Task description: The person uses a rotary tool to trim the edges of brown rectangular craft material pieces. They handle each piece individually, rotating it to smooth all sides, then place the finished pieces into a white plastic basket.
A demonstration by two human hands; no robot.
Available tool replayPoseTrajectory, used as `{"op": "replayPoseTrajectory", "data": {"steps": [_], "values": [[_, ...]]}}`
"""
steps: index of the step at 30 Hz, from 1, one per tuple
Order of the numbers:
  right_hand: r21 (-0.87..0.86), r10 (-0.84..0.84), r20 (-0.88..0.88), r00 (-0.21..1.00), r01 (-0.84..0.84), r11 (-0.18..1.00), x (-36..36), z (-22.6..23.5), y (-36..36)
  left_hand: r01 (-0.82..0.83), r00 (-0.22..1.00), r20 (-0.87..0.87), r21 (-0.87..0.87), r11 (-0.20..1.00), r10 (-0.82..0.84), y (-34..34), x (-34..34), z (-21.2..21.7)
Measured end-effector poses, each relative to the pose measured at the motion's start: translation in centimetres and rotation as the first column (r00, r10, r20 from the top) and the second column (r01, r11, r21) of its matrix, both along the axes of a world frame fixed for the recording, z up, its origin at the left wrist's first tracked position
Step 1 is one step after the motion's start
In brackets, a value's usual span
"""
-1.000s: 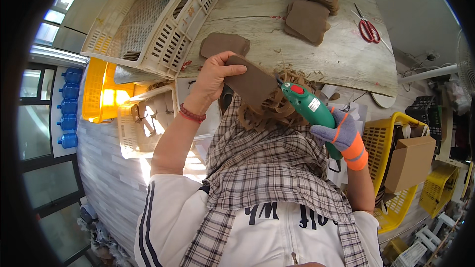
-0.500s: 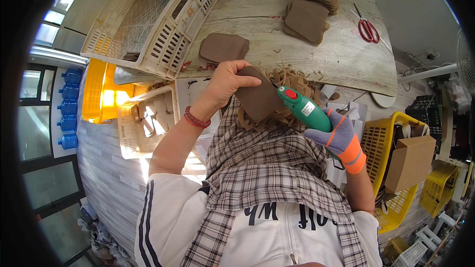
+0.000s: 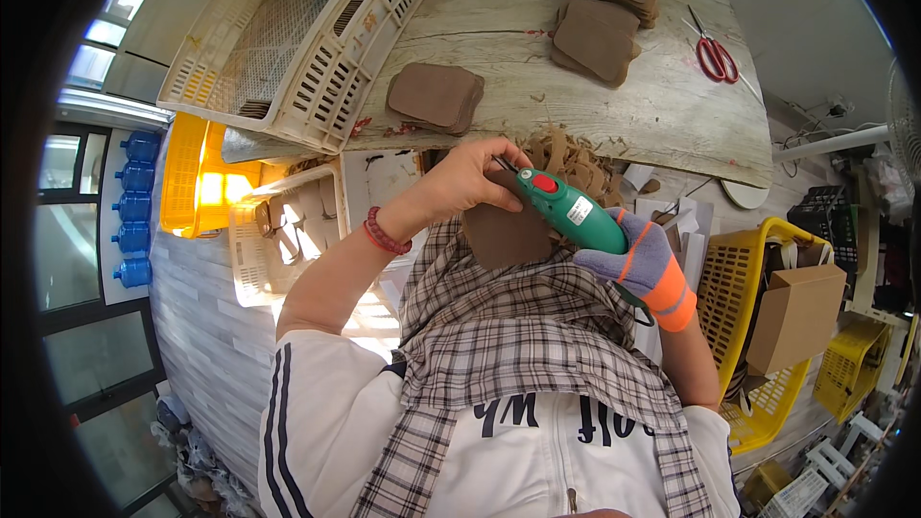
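My bare left hand (image 3: pixel 480 177), with a red beaded bracelet at the wrist, grips a brown flat piece (image 3: pixel 504 235) with rounded corners above my lap. Wrapped round a green handheld power tool (image 3: pixel 576 211) with a red button is my right hand (image 3: pixel 633 254), in a grey and orange glove. The tool's dark thin tip lies at the far edge of the piece, close to my left fingers; whether it touches is hard to see. Curled brown trimmings (image 3: pixel 576 163) lie just beyond the tool, at the table's near edge.
Stacks of similar brown pieces (image 3: pixel 436 96) rest on the wooden table (image 3: pixel 480 34), with red-handled scissors (image 3: pixel 715 58) at the right. A white slatted crate (image 3: pixel 355 58) stands at the table's left. Yellow baskets flank me; the right one (image 3: pixel 734 278) holds a cardboard box (image 3: pixel 796 317).
The brown piece has turned and come lower and nearer to me. My left fingers have shifted on it, and the tool has moved slightly left with my right hand.
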State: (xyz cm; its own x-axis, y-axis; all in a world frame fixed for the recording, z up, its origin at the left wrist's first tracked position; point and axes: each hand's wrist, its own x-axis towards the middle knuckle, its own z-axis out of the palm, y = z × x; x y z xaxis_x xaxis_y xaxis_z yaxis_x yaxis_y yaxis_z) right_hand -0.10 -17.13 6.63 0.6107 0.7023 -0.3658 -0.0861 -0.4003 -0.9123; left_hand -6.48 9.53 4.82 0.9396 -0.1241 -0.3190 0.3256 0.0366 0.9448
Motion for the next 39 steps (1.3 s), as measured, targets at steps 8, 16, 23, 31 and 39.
{"op": "replayPoseTrajectory", "data": {"steps": [8, 16, 23, 31, 39], "values": [[-0.014, -0.172, -0.072, 0.983, 0.171, 0.985, -0.2, -1.1, -2.1, -0.460, 0.868, 0.133, -0.148, 0.875, 0.479, 8.7, 0.6, 1.4], [0.031, -0.301, -0.052, 0.952, 0.303, 0.953, 0.8, -3.0, -4.5, -0.676, 0.736, 0.547, 0.632, 0.379, 0.400, 13.7, 4.8, -4.1], [-0.017, -0.389, -0.067, 0.919, 0.389, 0.921, 1.0, -4.4, -5.3, -0.649, 0.648, 0.605, 0.756, 0.078, -0.463, 5.3, 15.1, -2.1], [-0.015, -0.439, -0.106, 0.892, 0.440, 0.898, 0.5, -5.1, -6.2, -0.456, 0.755, 0.426, 0.887, 0.066, -0.498, 1.9, 23.4, -7.1], [-0.013, -0.430, -0.082, 0.899, 0.430, 0.903, 0.9, -6.1, -6.2, -0.568, 0.754, 0.620, 0.782, 0.256, -0.219, 1.1, 17.8, -6.6]]}}
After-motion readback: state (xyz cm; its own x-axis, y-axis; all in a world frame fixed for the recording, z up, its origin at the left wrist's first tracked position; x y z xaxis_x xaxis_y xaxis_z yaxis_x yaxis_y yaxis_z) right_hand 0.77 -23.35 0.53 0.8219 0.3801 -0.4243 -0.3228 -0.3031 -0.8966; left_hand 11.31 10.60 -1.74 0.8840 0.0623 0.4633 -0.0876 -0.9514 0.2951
